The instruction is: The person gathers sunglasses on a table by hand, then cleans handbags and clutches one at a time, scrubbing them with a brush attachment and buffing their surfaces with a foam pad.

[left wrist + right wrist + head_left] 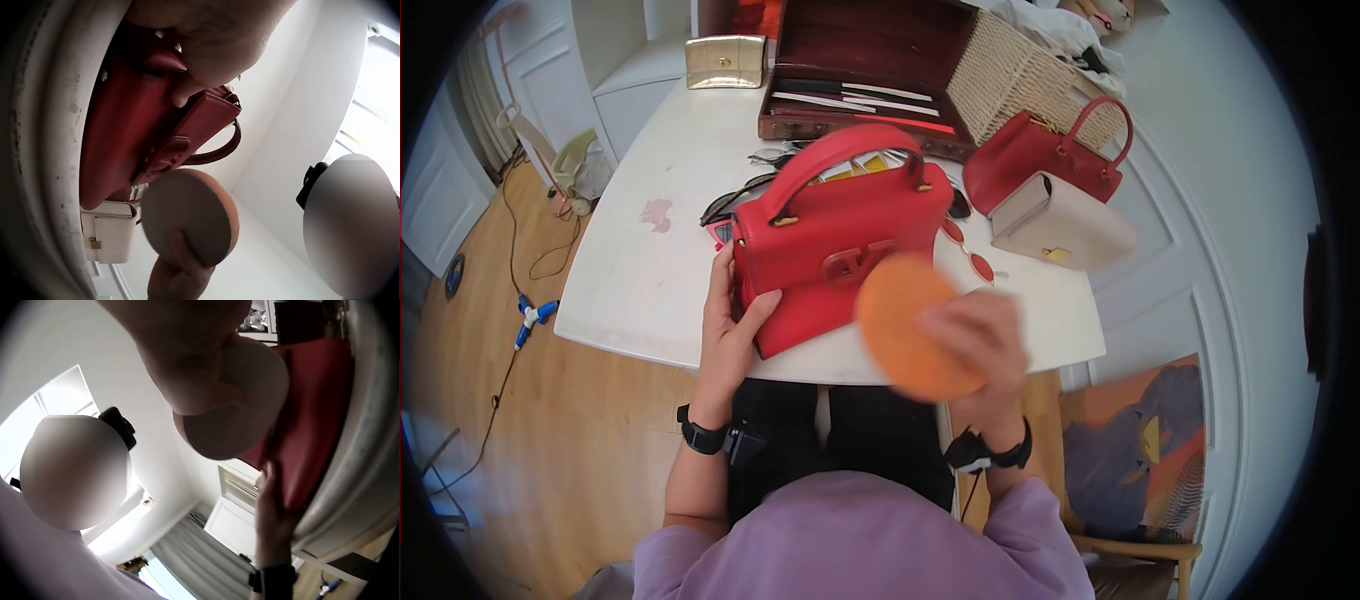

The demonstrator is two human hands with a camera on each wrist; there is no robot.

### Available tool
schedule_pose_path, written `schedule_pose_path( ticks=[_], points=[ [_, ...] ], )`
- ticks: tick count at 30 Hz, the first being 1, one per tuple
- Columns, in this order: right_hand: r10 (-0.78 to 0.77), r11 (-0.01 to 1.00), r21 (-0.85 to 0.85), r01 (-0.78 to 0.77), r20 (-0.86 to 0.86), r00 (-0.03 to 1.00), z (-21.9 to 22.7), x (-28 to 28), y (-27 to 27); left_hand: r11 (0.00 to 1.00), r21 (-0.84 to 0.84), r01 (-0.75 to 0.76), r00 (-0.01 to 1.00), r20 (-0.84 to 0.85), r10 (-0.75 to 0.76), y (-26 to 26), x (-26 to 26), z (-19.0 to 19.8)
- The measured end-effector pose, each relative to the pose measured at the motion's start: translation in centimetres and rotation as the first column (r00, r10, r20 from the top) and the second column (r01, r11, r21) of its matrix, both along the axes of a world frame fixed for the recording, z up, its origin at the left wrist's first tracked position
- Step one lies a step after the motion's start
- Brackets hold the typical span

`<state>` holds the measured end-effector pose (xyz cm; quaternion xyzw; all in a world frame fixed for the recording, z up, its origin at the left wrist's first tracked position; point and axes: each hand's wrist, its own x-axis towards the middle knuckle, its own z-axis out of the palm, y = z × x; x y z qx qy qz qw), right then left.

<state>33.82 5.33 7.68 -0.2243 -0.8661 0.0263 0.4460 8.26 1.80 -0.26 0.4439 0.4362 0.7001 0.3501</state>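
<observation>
A red top-handle handbag (810, 240) stands upright near the table's front edge, its V-shaped emblem facing the person. My left hand (733, 325) grips its left side, thumb on the front face and fingers round the edge. In my right hand (992, 340), a round orange pad (905, 335) is pinched by the rim; it is blurred and overlaps the bag's lower right front in the head view. The pad's other face looks flat and greyish in the left wrist view, with the right thumb (181, 247) pressed on it.
Behind the bag, an open dark red case (860, 60) stands before a woven basket (1010, 70). A second red handbag (1020, 165), a cream bag (1055, 220) and red-lensed sunglasses (980, 265) lie right. A gold clutch (725, 65) sits back left; dark glasses (730, 200) lie beside the bag.
</observation>
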Motion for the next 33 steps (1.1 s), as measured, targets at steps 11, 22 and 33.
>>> schedule_pose_path(
  ticks=[11,22,33],
  points=[
    [0.036,0.974,-0.225,0.014,0.219,0.975,-4.7,0.7,0.7,0.997,0.003,-0.072,0.997,-0.038,0.072,0.1,0.2,0.2],
    [0.02,0.947,-0.32,-0.037,-0.058,0.998,-5.0,-1.6,1.1,0.998,-0.023,-0.052,0.997,-0.057,0.051,0.2,0.4,0.8],
    [-0.242,0.789,-0.61,-0.075,-0.42,0.874,-4.0,-2.9,4.6,1.0,-0.023,-0.016,0.994,-0.113,0.013,0.2,0.5,0.6]
  ],
)
